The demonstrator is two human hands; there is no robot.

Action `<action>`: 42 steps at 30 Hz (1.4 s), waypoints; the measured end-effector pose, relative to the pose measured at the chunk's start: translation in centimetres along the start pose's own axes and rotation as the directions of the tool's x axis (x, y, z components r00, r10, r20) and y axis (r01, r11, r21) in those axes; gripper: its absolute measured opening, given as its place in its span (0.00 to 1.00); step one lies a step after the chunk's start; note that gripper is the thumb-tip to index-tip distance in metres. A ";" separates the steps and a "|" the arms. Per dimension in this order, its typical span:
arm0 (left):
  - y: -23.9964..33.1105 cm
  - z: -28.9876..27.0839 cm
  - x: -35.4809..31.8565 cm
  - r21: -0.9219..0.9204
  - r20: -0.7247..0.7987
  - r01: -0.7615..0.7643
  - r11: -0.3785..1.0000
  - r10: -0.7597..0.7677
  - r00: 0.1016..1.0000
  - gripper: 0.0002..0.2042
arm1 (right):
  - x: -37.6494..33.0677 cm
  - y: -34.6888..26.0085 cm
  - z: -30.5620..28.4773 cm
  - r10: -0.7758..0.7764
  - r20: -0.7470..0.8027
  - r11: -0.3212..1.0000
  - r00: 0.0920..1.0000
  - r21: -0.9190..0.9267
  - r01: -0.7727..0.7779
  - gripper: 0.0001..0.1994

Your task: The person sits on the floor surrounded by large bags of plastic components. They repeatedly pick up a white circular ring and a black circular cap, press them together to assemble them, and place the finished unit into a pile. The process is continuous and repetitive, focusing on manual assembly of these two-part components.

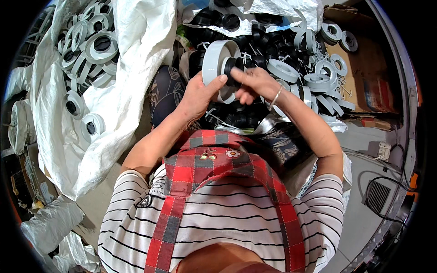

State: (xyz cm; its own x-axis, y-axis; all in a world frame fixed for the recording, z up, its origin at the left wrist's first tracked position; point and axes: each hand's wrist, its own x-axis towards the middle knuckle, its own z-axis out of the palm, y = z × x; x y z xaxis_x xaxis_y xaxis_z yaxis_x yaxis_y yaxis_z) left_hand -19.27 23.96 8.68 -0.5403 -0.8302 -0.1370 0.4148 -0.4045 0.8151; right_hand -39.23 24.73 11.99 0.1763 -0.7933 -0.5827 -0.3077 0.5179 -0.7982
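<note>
My left hand [196,98] grips a light grey plastic flanged ring [210,61] by its lower left rim, thumb on the inner face. A round black ribbed piece [234,67] sits at the middle of that ring. Against this black piece rests the thumb side of my right hand [257,84], its other fingers curled below and slightly blurred. Fingers and ring hide how far the black piece goes in. Beneath my hands lies a heap of loose black ribbed pieces [236,119].
At the left, a white woven sack [141,50] holds several grey rings with black centres [101,43]. Plain grey rings [317,82] pile up at the right with thin white sticks among them, beside a cardboard box [373,77]. A black cable [371,179] lies lower right.
</note>
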 end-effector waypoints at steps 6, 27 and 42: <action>0.6 -0.5 -0.1 0.069 -0.042 0.020 0.997 -0.018 0.999 0.16 | 0.2 0.5 0.3 -0.405 -0.109 0.781 0.908 -0.558 0.281 0.32; -3.1 -4.7 4.9 -0.388 -0.158 0.339 0.857 -0.424 0.892 0.25 | 8.8 4.6 -4.5 -0.219 -0.213 0.873 0.952 -0.479 0.094 0.23; -4.7 -4.3 5.8 0.012 -0.313 0.169 0.986 -0.157 0.937 0.15 | 10.9 5.3 -3.0 -0.414 -0.308 0.772 0.857 -0.617 0.152 0.10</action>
State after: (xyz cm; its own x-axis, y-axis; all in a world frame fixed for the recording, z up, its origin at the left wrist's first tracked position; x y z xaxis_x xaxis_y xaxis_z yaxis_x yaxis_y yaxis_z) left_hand -21.21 19.37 1.62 -0.3421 -0.8343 -0.4323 0.3084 -0.5342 0.7871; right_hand -41.79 17.88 1.85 -0.0090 -0.9926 -0.1213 -0.7879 0.0818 -0.6104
